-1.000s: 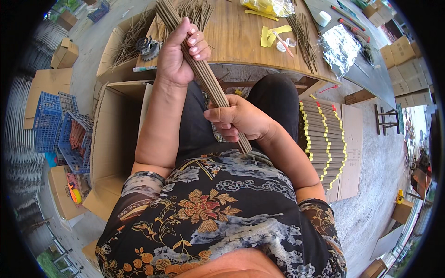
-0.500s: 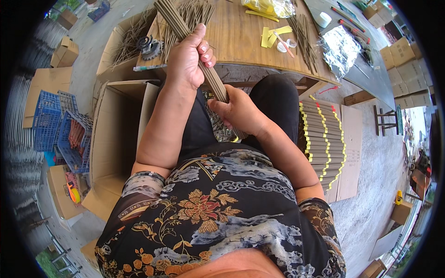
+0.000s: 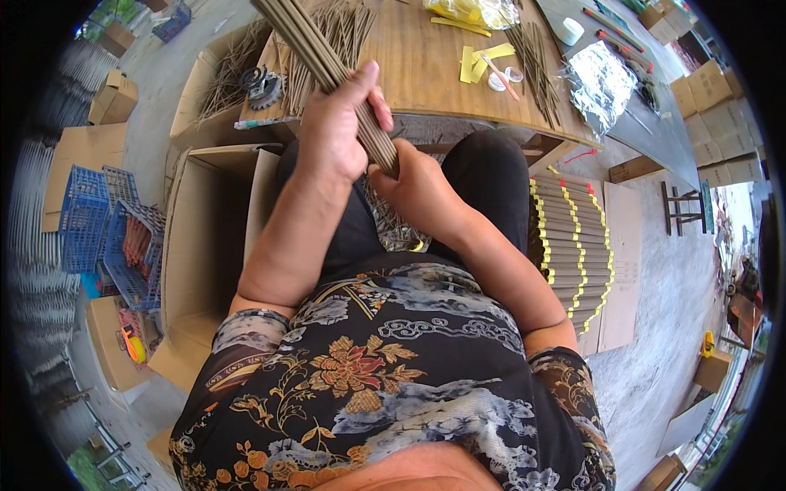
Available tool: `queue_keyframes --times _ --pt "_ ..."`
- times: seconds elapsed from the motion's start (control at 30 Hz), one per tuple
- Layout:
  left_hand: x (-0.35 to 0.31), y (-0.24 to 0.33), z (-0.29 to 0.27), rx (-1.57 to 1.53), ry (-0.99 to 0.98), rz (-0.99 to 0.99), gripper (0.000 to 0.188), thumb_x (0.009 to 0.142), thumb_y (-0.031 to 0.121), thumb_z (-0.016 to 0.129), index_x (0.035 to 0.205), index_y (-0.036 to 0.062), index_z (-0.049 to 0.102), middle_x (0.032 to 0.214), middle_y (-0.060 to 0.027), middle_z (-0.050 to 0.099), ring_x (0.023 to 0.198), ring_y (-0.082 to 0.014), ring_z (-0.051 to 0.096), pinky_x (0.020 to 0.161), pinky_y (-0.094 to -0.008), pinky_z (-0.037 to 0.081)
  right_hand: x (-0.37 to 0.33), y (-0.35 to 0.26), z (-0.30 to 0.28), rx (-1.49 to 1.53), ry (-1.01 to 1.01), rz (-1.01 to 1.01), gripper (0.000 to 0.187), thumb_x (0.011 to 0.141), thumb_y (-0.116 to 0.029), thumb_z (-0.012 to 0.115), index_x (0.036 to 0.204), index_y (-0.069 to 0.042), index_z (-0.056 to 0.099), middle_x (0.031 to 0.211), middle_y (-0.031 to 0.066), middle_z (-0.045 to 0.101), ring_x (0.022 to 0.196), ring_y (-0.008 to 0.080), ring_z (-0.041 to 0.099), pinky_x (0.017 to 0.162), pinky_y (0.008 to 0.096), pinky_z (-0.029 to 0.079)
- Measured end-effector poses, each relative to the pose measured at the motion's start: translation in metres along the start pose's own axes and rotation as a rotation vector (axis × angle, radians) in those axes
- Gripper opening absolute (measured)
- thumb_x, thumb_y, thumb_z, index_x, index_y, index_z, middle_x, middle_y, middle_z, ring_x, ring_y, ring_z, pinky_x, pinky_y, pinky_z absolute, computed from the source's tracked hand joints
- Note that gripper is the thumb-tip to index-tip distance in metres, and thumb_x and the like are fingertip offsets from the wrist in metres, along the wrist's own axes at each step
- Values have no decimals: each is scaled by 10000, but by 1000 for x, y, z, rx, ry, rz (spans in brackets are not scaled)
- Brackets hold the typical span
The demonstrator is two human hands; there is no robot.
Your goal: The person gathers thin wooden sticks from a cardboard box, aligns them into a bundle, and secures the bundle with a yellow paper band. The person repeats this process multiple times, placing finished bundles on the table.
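A bundle of long thin brown incense sticks [image 3: 301,37] slants from the upper left down to the right between my hands. My left hand [image 3: 334,135] is wrapped round its middle, thumb lying along the sticks. Around the lower end my right hand [image 3: 422,190] is closed, covering the tips of the sticks. Both hands are above my lap, in front of the wooden table [image 3: 409,74]. Loose sticks [image 3: 340,33] of the same kind lie on the table beyond my left hand.
Taped bundles [image 3: 573,245] with yellow bands are stacked at my right. An open cardboard box [image 3: 205,237] stands at my left, near blue crates [image 3: 131,254]. Yellow strips [image 3: 483,63], more sticks [image 3: 534,69] and crumpled foil [image 3: 602,86] lie on the tabletops.
The bundle has shifted up and left, so its lower end no longer sticks out below my right hand. My left hand has come slightly toward me and closer to the right.
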State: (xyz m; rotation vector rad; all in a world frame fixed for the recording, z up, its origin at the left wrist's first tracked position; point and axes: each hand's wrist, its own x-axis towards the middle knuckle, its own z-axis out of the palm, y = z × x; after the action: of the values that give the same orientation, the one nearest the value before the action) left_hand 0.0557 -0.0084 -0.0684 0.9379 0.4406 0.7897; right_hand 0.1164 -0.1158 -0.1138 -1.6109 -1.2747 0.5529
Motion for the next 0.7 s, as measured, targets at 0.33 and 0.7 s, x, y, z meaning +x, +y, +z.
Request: queue_keyframes --times 0.33,0.7 --pt "-6 7 -14 -234 -142 69 327 850 343 544 636 127 421 546 18 417 460 -93 403 424 -241 342 -2 -18 -22 45 11 -55 325 721 -247 678 913 -23 544 803 144 579 755 286 580 629 348 465" --pt "-11 3 -19 -187 -169 110 285 845 322 558 674 120 453 582 -13 474 516 -134 481 475 -273 413 -3 -30 -31 -95 76 1 212 700 -199 684 778 -18 608 755 112 593 711 246 581 639 319 468"
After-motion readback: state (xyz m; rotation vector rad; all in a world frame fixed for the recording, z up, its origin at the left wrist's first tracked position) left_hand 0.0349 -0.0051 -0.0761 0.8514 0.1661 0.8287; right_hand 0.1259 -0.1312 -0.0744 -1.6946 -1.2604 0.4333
